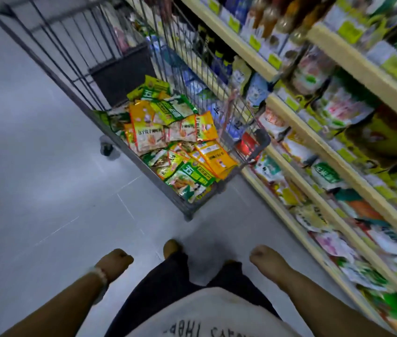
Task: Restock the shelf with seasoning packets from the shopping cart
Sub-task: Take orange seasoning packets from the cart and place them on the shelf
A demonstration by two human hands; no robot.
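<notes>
A wire shopping cart (75, 76) stands ahead of me in the aisle, next to the shelves. Several yellow, orange and green seasoning packets (168, 135) lie piled in its near end. The shelf unit (314, 152) runs along the right, its cream-edged tiers packed with packets and bottles. My left hand (116, 262) hangs at my side, fingers loosely curled, holding nothing. My right hand (265, 257) hangs the same way on the other side, nothing in it. Both hands are well short of the cart.
Grey tiled floor (34, 190) spreads wide to the left of the cart. A dark bin or box (122, 81) sits at the cart's far end. Bottles (272, 18) fill the upper shelf. My dark trousers and one foot (171, 248) show below.
</notes>
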